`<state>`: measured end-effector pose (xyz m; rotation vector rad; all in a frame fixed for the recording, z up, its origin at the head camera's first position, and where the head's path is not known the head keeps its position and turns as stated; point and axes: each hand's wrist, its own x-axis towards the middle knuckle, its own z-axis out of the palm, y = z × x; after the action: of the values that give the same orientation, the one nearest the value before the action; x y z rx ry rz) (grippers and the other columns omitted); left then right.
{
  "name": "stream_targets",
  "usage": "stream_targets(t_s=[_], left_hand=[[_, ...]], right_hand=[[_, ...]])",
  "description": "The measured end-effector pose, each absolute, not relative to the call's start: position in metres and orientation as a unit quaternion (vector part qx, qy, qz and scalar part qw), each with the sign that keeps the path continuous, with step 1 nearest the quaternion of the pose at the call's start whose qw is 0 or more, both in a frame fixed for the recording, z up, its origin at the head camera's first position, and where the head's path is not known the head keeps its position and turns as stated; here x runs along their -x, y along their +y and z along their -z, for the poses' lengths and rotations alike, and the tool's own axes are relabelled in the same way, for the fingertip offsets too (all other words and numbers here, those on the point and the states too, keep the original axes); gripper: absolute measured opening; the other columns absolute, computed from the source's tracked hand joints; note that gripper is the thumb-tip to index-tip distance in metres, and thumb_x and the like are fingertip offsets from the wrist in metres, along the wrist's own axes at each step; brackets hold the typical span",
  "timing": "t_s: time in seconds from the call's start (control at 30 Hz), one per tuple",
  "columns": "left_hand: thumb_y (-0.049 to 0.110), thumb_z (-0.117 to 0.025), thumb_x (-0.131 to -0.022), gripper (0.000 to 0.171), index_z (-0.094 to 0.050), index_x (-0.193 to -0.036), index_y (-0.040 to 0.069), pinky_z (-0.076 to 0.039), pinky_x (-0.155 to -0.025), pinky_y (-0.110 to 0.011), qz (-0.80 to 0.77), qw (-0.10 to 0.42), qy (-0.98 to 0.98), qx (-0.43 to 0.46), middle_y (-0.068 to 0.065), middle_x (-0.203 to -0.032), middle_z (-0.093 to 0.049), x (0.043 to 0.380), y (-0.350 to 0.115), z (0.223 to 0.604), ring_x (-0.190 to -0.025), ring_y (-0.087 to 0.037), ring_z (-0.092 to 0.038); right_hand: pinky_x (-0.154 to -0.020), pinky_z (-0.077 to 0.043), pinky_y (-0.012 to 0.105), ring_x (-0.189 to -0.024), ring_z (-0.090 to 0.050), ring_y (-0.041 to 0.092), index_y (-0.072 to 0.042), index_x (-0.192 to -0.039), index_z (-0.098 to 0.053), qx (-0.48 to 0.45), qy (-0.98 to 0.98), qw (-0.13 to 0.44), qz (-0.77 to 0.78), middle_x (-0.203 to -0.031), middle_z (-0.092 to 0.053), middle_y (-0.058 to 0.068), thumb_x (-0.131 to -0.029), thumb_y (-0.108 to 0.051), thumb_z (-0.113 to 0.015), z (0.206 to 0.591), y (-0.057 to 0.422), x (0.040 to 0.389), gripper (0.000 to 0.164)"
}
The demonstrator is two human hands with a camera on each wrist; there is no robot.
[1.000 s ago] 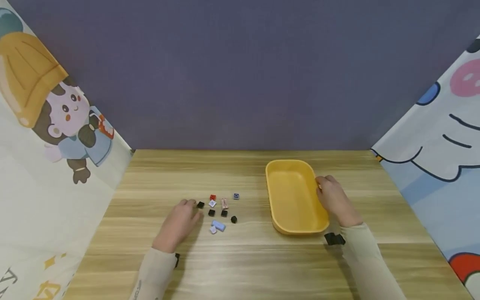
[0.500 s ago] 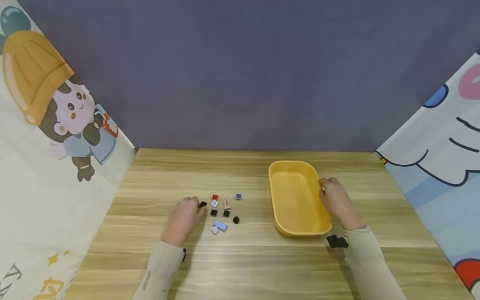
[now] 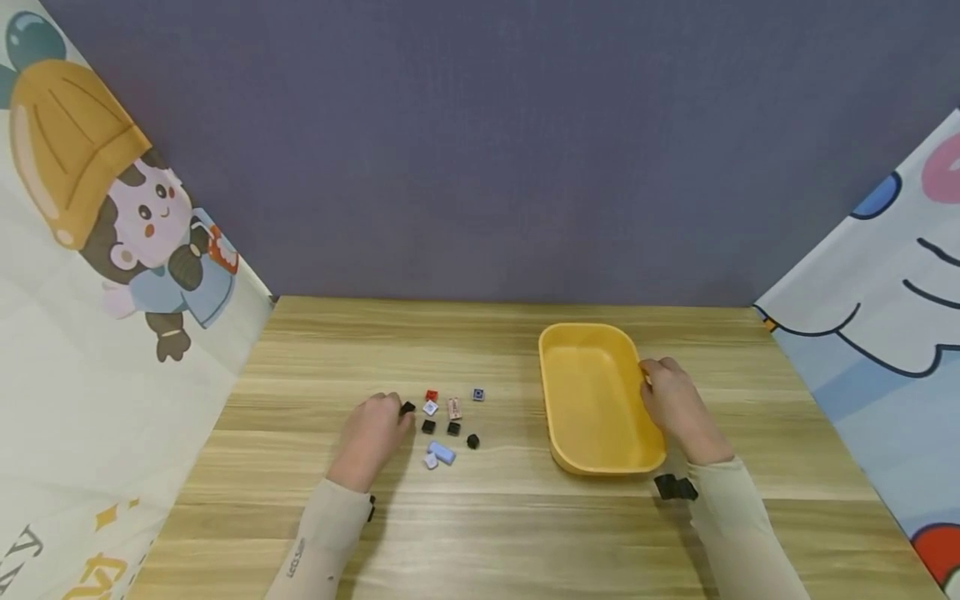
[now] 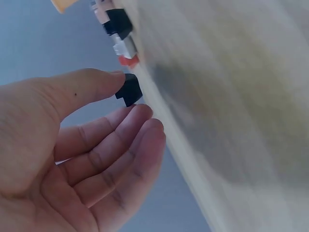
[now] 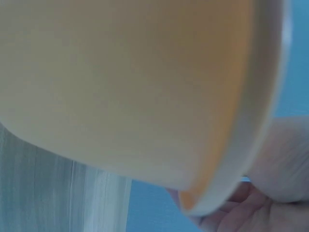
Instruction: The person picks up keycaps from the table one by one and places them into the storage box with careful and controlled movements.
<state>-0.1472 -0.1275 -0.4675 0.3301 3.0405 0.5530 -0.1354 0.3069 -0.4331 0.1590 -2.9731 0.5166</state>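
My left hand (image 3: 372,435) pinches a small black toy brick (image 4: 130,90) between thumb and fingertips, low at the table surface. To the right of that hand lie loose bricks: a red brick (image 3: 431,395), a white brick (image 3: 430,407), a printed pink brick (image 3: 454,407), a dark blue brick (image 3: 478,394), several black bricks (image 3: 428,427) and a long light blue brick (image 3: 442,452) with a pale brick (image 3: 431,461) against it. My right hand (image 3: 674,407) grips the right rim of a yellow plastic tray (image 3: 551,417). Nothing lies in the tray. The wall of the tray hides part of that hand in the right wrist view.
The wood-grain table (image 3: 480,542) ends at a dark blue-grey panel (image 3: 510,167) at the back. Cartoon-printed cloths hang at the left (image 3: 90,400) and right. A black strap piece (image 3: 675,487) shows by the right wrist.
The left fingers have come together on the black brick beside them. The right hand keeps its grip on the tray rim. The head view has shifted slightly.
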Motion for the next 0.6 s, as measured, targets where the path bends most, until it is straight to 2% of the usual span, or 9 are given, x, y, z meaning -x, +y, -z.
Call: stream_targets(t_s=[0.27,0.4,0.6], left_hand=[[0.018,-0.075,-0.091,0.017,-0.070,-0.090,0.001,-0.046,-0.051,-0.026,-0.170,-0.024,0.975,-0.142,-0.001,-0.070,-0.056,0.144,-0.121,0.456,-0.056,-0.011,-0.049],[0.017,-0.075,-0.090,0.017,-0.072,-0.094,0.001,-0.051,-0.054,-0.027,-0.163,-0.057,0.969,-0.178,-0.003,-0.075,-0.063,0.140,-0.111,0.444,-0.058,-0.011,-0.054],[0.016,-0.072,-0.092,0.015,-0.072,-0.096,0.002,-0.054,-0.059,-0.030,-0.170,-0.089,0.957,-0.218,-0.004,-0.080,-0.065,0.142,-0.092,0.429,-0.064,-0.014,-0.061]], right_hand=[[-0.079,-0.052,0.055,-0.095,-0.058,0.045,0.020,-0.119,-0.056,-0.042,-0.982,0.046,-0.176,-0.104,-0.056,0.033,-0.092,0.008,-0.060,0.433,0.306,0.136,0.030],[-0.079,-0.053,0.055,-0.095,-0.058,0.045,0.020,-0.119,-0.056,-0.043,-0.982,0.044,-0.179,-0.104,-0.056,0.033,-0.092,0.008,-0.059,0.433,0.306,0.136,0.030],[-0.077,-0.053,0.055,-0.093,-0.058,0.045,0.020,-0.118,-0.056,-0.054,-0.982,0.053,-0.175,-0.102,-0.056,0.034,-0.092,0.009,-0.059,0.433,0.306,0.137,0.029]])
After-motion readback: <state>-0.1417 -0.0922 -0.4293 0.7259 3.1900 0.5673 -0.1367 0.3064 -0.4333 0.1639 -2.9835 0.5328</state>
